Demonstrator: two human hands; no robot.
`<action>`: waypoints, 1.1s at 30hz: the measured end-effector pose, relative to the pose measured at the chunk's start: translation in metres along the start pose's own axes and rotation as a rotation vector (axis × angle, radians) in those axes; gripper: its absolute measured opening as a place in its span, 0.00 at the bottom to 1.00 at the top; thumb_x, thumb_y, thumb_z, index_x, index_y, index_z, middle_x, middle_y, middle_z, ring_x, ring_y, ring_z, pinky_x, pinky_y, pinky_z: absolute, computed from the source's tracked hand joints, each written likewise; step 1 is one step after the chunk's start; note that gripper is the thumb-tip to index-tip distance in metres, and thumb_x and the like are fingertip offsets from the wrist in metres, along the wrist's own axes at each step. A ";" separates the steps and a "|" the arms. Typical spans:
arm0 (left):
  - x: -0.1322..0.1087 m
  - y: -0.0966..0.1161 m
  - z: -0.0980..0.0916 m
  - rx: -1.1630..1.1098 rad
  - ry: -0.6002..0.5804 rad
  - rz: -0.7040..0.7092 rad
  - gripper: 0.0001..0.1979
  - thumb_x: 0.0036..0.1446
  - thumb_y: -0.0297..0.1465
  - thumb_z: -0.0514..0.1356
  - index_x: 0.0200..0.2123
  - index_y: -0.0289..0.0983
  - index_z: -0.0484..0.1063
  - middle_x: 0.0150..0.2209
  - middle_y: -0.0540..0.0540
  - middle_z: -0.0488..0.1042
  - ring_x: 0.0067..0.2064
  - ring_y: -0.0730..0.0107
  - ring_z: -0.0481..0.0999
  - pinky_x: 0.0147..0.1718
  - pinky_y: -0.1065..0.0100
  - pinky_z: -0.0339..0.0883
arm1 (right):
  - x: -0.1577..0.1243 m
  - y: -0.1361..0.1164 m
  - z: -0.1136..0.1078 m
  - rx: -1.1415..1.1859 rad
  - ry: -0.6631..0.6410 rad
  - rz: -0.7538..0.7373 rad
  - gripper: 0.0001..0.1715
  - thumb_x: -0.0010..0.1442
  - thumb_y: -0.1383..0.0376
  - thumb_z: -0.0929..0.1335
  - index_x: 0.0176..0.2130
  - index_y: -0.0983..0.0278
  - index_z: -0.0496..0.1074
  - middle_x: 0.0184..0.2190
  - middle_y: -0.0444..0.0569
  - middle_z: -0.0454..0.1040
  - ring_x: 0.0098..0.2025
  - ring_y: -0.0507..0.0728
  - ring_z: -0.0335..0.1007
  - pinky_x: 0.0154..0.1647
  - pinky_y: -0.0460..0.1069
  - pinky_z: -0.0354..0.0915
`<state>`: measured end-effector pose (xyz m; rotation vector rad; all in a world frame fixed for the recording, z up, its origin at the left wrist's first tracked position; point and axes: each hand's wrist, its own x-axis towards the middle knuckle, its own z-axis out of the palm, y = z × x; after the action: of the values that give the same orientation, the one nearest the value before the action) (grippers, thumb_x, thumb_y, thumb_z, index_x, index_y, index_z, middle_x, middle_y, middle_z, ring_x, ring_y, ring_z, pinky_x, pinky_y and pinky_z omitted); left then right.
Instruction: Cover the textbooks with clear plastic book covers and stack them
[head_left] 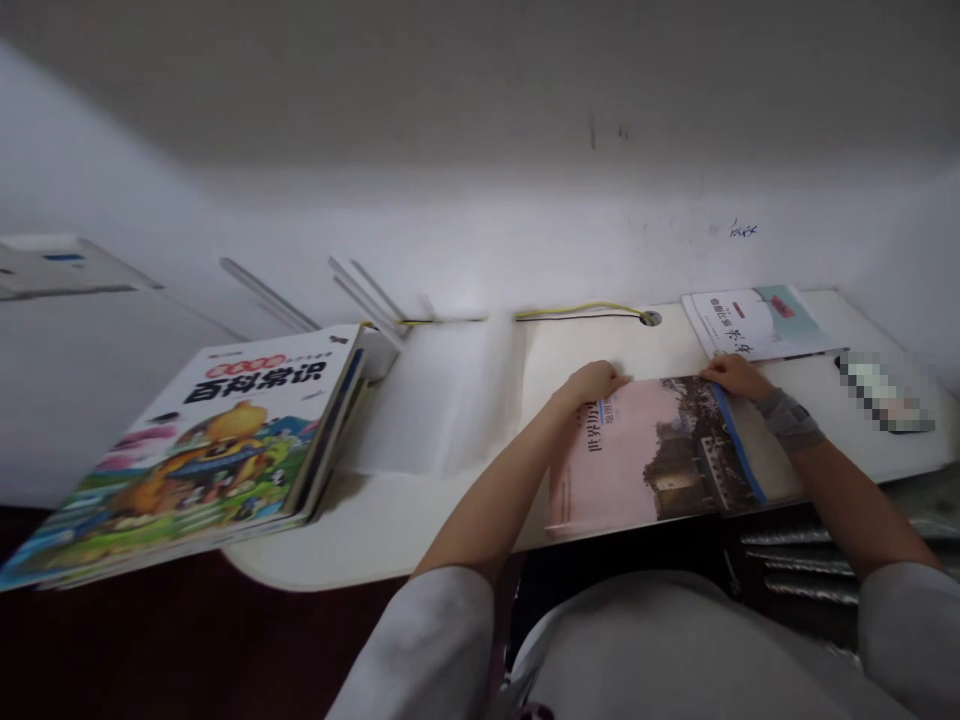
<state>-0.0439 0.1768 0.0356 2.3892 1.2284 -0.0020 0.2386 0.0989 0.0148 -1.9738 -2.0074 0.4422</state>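
Okay, left hand [596,382] and right hand [736,376] both have a grip pinched on the far edge of the pink book [619,455]; it's on the table [360,545], bodyward of them; looks mid-job, not let go yet; book stack [232,430] well left, untouched.

Study corner, indoors; whether home, dormitory or school, you can't tell from here. Signs: you are at a narrow white bench [420,525] with rounded corners, set along a pale wall [480,225]. Reading matter all round your fingers [714,368]: a pink book [622,465] right under them, its Chinese title beginning "World History"; a stack of books [240,430] well to their left, the top cover a bright cartoon, titled for general knowledge; a booklet [757,322] just beyond the right ones. Past them, a yellow cable [581,309] at a round hole [651,319]. Pen scribble [742,231] higher up, on the wall.
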 end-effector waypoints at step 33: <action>-0.061 -0.051 0.000 -0.305 0.301 -0.319 0.16 0.54 0.43 0.57 0.35 0.36 0.72 0.30 0.41 0.76 0.33 0.60 0.75 0.33 0.64 0.65 | -0.040 -0.041 0.065 -0.392 0.150 -0.270 0.33 0.64 0.51 0.56 0.60 0.68 0.59 0.62 0.59 0.57 0.63 0.66 0.52 0.59 0.63 0.48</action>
<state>-0.1196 0.1551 0.0283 1.9595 1.6068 0.4283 0.1754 0.0572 -0.0277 -1.8261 -2.3504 -0.1697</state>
